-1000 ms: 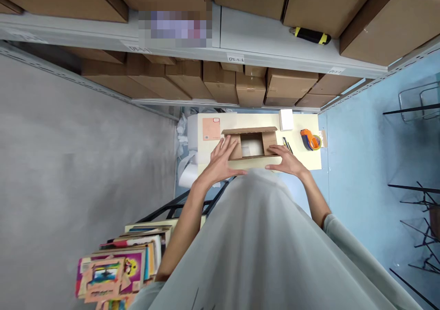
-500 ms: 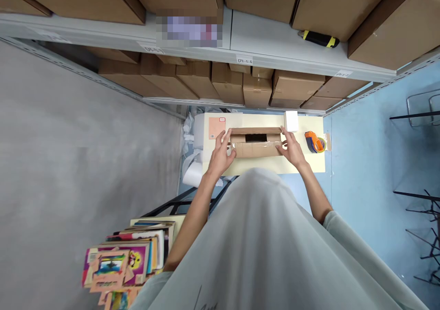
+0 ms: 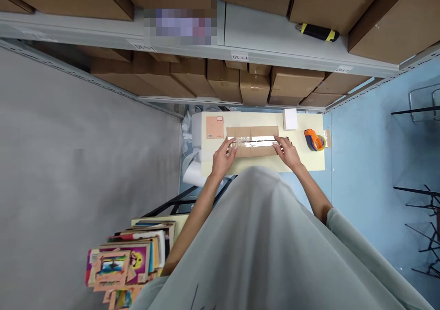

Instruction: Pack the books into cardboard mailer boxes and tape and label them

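Observation:
A small brown cardboard box (image 3: 252, 133) lies on the pale yellow table (image 3: 309, 161), its top flaps folded flat with a shiny strip of clear tape along the seam. My left hand (image 3: 223, 156) rests on the box's left end, fingers stretched over the top. My right hand (image 3: 286, 152) presses on the right end, fingers extended onto the taped seam. Neither hand holds anything else.
An orange tape dispenser (image 3: 313, 140) lies right of the box, a white block (image 3: 289, 118) behind it, a peach-coloured card (image 3: 215, 127) to the left. Shelves of cardboard cartons (image 3: 254, 87) rise behind the table. A stack of colourful books (image 3: 127, 259) sits near my left elbow.
The box's flaps stood open a second ago; both flaps have been folded down and now lie flat and closed under my hands.

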Action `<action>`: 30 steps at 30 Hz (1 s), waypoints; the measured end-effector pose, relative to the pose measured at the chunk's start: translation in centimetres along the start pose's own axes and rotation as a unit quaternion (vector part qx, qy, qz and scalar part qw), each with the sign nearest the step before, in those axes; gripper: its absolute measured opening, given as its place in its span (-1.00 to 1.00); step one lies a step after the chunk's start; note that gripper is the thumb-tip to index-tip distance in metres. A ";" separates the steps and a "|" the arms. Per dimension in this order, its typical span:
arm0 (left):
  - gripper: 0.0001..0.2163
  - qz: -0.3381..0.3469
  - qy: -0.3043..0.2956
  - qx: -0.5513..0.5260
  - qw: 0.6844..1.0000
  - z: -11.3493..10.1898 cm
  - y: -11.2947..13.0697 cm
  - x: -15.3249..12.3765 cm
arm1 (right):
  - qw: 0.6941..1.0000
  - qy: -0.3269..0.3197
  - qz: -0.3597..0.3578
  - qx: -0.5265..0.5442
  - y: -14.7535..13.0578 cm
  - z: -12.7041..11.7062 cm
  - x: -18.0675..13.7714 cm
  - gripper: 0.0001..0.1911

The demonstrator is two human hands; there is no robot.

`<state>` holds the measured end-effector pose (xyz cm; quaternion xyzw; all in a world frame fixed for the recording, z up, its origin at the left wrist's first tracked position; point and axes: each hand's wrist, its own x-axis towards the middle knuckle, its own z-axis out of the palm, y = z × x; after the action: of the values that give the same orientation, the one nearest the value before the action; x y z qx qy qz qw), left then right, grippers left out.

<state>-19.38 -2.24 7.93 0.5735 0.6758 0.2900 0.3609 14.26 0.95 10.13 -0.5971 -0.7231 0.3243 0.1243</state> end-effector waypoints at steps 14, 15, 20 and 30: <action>-0.43 -0.030 0.024 -0.037 0.999 2.6 1.0 -1.1 | 0.999 0.022 0.029 0.005 1.9 0.4 -1.2 -0.44; -0.43 -0.031 0.025 -0.041 0.998 2.5 1.1 -0.8 | 0.999 0.018 0.029 0.002 1.9 0.2 -0.6 -0.45; -0.44 -0.057 0.026 -0.055 0.996 2.7 1.4 -2.0 | 1.000 -0.007 0.021 0.003 2.1 -0.2 -1.8 -0.44; -0.41 -0.050 0.050 -0.084 0.994 4.3 1.8 -1.1 | 0.999 0.009 0.021 0.041 3.3 -0.5 -1.2 -0.44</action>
<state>-14.75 -3.10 7.05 0.4914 0.6943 0.3553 0.3876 17.41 0.24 8.72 -0.6097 -0.6949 0.3511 0.1485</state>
